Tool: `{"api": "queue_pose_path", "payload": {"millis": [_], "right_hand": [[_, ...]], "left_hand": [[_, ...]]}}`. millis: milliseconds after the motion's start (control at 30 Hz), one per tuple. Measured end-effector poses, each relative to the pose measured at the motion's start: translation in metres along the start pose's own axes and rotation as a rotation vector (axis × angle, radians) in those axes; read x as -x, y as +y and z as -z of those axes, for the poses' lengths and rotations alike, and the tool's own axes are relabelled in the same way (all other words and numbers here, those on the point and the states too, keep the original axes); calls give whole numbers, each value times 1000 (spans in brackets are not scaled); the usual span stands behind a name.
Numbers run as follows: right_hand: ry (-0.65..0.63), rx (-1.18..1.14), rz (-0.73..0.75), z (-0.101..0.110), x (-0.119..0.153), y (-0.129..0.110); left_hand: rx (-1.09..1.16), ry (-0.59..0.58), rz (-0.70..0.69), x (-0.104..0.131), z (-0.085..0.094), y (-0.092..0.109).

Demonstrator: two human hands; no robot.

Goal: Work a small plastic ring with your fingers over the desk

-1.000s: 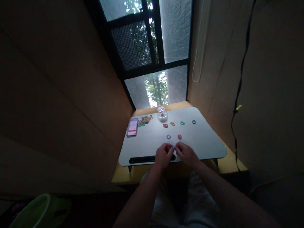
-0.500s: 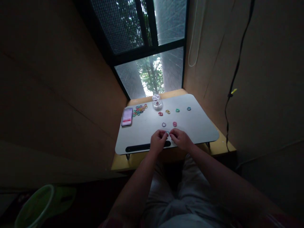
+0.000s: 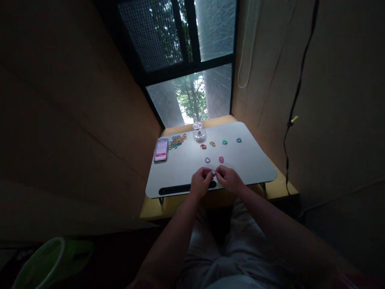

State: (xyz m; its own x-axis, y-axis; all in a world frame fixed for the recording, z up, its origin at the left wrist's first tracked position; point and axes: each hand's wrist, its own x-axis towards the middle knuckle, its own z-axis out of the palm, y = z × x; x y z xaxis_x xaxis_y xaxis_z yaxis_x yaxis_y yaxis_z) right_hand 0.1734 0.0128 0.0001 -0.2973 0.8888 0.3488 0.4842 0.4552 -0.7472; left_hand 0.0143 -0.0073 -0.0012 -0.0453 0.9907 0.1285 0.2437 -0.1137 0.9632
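Note:
My left hand point(image 3: 201, 181) and my right hand point(image 3: 228, 178) meet above the front of the white lap table point(image 3: 180, 168). Pinched between the fingertips of both is a small pale-blue hair tie point(image 3: 213, 172). Just beyond them lie a lilac hair tie point(image 3: 207, 160) and a pink one point(image 3: 221, 159). Further back runs a row of small groups: red hair ties point(image 3: 203, 146), yellow ones point(image 3: 212, 143), green ones point(image 3: 225, 142) and blue ones point(image 3: 239, 140). A mixed pile of hair ties point(image 3: 177, 141) is at the back left.
A clear round jar point(image 3: 199, 135) stands at the back, by the window. The phone point(image 3: 161, 150) lies at the left edge. A black slot point(image 3: 174, 187) runs along the front edge. Walls close in on both sides, and a green basket point(image 3: 45, 261) is on the floor at left.
Both hands still pinch the pale-blue hair tie, which has shifted slightly between the fingertips. The whole view has tilted a little. The other hair ties keep their places on the table.

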Motion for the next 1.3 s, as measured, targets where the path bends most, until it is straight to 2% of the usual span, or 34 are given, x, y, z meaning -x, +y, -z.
{"api": "queue_pose_path", "payload": {"millis": [200, 467, 733, 1300], "right_hand": [[0, 15, 11, -1, 1, 0], [-19, 3, 19, -1, 1, -2], [-24, 9, 15, -4, 1, 6], [-31, 21, 5, -3, 1, 1]], "left_hand": [[-25, -10, -21, 1, 1, -1], [-187, 5, -78, 3, 2, 3], [-233, 9, -80, 2, 1, 3], [-154, 54, -95, 2, 2, 5]]}}
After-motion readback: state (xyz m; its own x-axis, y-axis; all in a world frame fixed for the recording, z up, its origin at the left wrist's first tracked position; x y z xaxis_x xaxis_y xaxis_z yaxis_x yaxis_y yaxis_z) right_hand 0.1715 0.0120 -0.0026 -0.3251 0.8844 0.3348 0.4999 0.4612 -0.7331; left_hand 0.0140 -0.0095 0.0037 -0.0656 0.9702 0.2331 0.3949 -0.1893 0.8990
